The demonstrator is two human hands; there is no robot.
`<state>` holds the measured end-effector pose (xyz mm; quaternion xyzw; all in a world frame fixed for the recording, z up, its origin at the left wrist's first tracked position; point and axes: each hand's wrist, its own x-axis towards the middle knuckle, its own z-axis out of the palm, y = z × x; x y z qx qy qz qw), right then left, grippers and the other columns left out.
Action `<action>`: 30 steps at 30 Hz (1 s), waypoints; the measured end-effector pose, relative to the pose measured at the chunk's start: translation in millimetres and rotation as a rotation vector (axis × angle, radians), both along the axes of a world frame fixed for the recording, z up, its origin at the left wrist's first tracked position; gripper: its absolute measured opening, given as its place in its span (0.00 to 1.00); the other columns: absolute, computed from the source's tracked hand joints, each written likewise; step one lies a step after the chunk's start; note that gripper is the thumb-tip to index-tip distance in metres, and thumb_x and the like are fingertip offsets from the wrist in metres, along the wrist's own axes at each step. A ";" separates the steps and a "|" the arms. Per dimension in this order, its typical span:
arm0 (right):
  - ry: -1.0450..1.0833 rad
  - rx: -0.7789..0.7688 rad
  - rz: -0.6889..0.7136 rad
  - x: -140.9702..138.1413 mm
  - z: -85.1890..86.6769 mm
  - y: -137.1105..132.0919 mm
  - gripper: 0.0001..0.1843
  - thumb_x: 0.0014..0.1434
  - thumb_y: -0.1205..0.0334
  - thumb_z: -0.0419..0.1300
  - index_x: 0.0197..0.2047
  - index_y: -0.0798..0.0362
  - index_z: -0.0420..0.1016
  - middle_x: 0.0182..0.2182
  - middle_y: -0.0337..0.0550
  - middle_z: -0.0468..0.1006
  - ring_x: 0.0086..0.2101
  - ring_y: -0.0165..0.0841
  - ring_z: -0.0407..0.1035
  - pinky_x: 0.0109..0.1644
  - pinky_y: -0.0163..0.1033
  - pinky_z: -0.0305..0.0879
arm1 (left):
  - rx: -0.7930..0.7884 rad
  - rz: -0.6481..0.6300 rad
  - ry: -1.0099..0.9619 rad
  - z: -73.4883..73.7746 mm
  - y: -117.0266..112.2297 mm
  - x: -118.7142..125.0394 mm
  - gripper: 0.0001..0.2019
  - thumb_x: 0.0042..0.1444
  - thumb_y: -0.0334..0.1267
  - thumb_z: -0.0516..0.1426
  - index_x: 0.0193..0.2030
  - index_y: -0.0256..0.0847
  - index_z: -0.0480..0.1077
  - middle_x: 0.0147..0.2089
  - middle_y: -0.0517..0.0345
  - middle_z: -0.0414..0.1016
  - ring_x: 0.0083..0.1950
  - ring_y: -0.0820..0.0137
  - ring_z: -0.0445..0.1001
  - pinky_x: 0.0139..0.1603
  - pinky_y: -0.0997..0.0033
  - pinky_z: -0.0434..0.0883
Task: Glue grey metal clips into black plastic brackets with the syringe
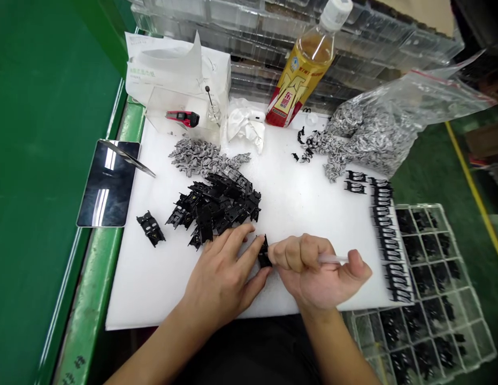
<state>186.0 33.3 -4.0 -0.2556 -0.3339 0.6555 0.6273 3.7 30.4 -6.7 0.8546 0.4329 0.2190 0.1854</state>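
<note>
My left hand [222, 275] rests on the white foam mat [152, 289], its fingers pinching a small black plastic part [265, 253]. My right hand [316, 270] is curled shut round a thin white stick-like tool [332, 259] whose tip meets that part. Just behind my left hand lies a pile of black plastic parts [216, 206]. A heap of small grey metal clips [202, 156] lies further back. A single black part [151, 228] lies alone at the left.
A clear bag of grey clips [377, 131] lies at the back right. A row of black parts [387, 235] lines the mat's right edge, beside a clear compartment tray [433, 289]. A drink bottle [305, 69], tissue pack [168, 64], phone [108, 182] and tweezers [128, 156] stand behind and left.
</note>
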 end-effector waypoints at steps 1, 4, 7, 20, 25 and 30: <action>0.000 0.002 -0.003 0.1 0.0 0.2 0.30 0.64 0.31 0.43 0.23 0.46 0.53 0.15 0.30 0.46 0.19 0.29 0.39 0.27 0.43 0.46 | -0.002 -0.001 0.000 0.1 -0.2 -0.3 0.22 0.71 0.44 0.59 0.66 0.37 0.71 0.66 0.39 0.73 0.57 0.51 0.76 0.48 0.52 0.75; -0.008 0.005 -0.004 -0.2 0.2 0.7 0.30 0.64 0.31 0.44 0.23 0.46 0.52 0.15 0.31 0.46 0.18 0.29 0.40 0.27 0.43 0.46 | -0.005 -0.001 -0.001 0.4 -0.7 -0.3 0.22 0.71 0.44 0.60 0.66 0.37 0.72 0.66 0.39 0.73 0.57 0.51 0.76 0.47 0.52 0.75; -0.016 0.008 -0.001 -0.7 0.3 0.5 0.30 0.64 0.31 0.44 0.23 0.46 0.52 0.16 0.31 0.46 0.18 0.30 0.41 0.27 0.44 0.47 | -0.006 0.003 0.000 0.3 -1.1 0.5 0.22 0.70 0.45 0.60 0.66 0.37 0.72 0.66 0.39 0.73 0.57 0.51 0.76 0.47 0.52 0.75; -0.017 0.012 0.027 1.2 0.4 0.2 0.30 0.64 0.31 0.43 0.23 0.47 0.52 0.16 0.31 0.45 0.19 0.29 0.40 0.28 0.44 0.47 | 0.003 0.007 -0.004 -0.2 0.1 1.1 0.21 0.71 0.45 0.59 0.66 0.37 0.72 0.66 0.39 0.74 0.57 0.52 0.76 0.47 0.53 0.76; -0.018 0.017 0.029 0.6 -0.1 -0.1 0.31 0.64 0.31 0.43 0.23 0.47 0.52 0.16 0.31 0.46 0.19 0.29 0.41 0.28 0.44 0.47 | 0.001 0.003 0.004 0.5 0.0 0.5 0.21 0.71 0.45 0.59 0.66 0.37 0.72 0.66 0.39 0.74 0.57 0.52 0.76 0.48 0.53 0.75; -0.016 0.018 0.025 0.5 0.1 0.2 0.30 0.64 0.32 0.43 0.23 0.46 0.52 0.16 0.31 0.45 0.19 0.29 0.40 0.27 0.43 0.46 | -0.001 0.000 0.010 0.4 -0.1 0.2 0.21 0.71 0.45 0.59 0.66 0.37 0.71 0.66 0.39 0.74 0.57 0.52 0.76 0.47 0.54 0.75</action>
